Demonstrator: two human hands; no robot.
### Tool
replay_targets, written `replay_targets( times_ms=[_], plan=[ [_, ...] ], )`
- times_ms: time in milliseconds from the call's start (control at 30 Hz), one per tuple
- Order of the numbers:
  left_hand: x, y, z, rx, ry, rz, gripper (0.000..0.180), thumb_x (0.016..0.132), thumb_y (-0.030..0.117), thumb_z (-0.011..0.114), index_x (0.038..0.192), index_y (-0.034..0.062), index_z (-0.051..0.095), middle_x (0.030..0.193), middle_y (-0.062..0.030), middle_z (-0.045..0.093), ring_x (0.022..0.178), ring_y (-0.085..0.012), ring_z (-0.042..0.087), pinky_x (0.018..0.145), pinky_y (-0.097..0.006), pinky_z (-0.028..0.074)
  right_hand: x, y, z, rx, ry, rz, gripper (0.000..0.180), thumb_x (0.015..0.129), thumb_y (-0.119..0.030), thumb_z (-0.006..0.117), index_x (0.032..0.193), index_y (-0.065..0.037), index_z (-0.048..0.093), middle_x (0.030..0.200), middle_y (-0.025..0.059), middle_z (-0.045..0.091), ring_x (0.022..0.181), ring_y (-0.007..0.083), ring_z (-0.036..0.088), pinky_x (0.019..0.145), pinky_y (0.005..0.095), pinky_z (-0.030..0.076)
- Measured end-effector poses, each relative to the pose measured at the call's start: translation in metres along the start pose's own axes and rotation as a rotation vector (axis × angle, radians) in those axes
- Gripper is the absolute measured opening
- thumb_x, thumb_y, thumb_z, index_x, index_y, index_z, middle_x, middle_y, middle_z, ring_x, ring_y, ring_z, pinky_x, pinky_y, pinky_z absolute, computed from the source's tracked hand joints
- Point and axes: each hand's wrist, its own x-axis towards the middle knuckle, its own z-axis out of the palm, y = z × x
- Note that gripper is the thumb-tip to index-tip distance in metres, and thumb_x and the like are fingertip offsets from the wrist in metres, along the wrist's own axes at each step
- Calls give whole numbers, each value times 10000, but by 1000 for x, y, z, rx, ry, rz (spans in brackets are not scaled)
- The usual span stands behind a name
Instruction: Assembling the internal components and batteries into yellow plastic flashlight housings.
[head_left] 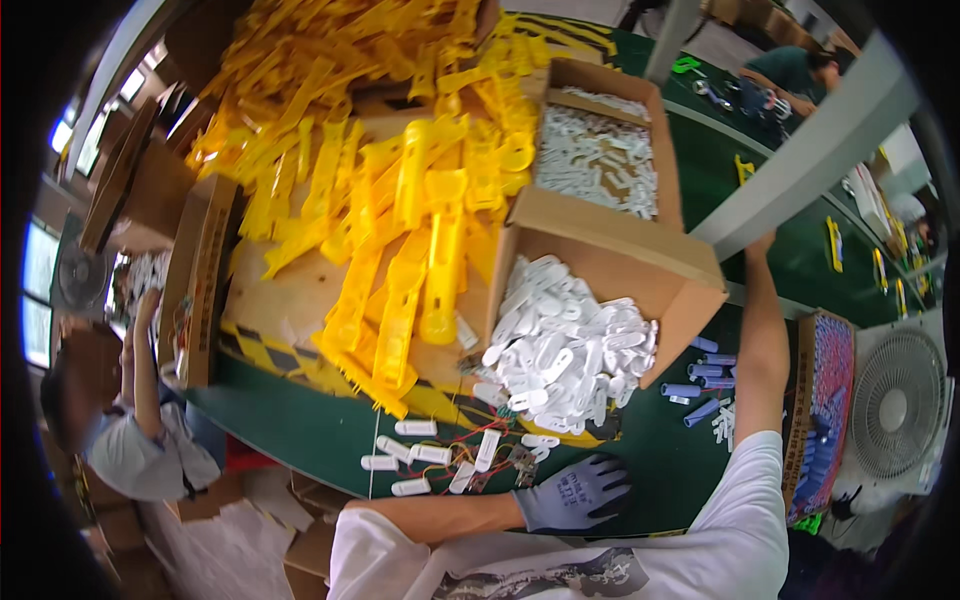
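Nearer the wearer than the open cardboard box [620,232], the gloved left hand [572,496] lay palm hidden; whether it gripped anything, I could not tell. Wired white cases [487,450] lay just beside it, before the box. Right of the box, a grey post [820,140] partly blocked the right hand [762,242], grip unseen. Yellow parts [441,275] were heaped left of the box, blue cylinders [681,390] right.

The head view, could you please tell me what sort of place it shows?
Probably an assembly workshop: yellow plastic parts are heaped up, white pieces spill from a cardboard box, and white casings with wires lie on a green table.
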Motion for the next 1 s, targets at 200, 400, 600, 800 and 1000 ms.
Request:
replay_targets(
  times_ms=[200,400,600,800,1000],
  plan=[
    [-6,2,5,54,43,-30,373,852,308,591,1093,24,591,1124,-171,569,1105,-342,528,951,-448,420,-42,-87,-66,-200,-138,101,628,893,-591,412,1093,-56,672,1063,187,676,987,395,634,923,472,447],
    [-1,3,1,116,47,176,387,815,304,637,1100,45,595,1103,-146,587,1048,-304,554,909,-426,447,-112,-89,-165,319,-218,34,555,977,-399,305,1010,-8,698,824,139,718,870,324,662,852,416,477],
    [-23,68,-139,456,777,-48,411,721,116,689,1114,33,602,1065,-166,625,969,-341,604,852,-410,482,-270,-95,-258,577,-387,-188,435,949,-156,307,1111,51,653,1130,157,664,1215,257,524,1070,361,319],
    [-39,-24,-215,985,553,-961,623,784,330,704,1295,45,491,1144,-173,589,1006,-366,579,854,-457,449,-397,-100,-284,968,-513,57,351,905,3,458,1224,-27,602,1251,132,577,1175,229,533,938,296,432],
    [-56,-66,-226,869,535,-1032,718,758,403,699,1342,67,451,1192,-232,563,1048,-405,585,881,-476,463,-439,-132,-280,810,-749,-233,307,874,-103,614,1172,-27,610,1128,123,637,1022,245,621,853,326,480]
  ],
)
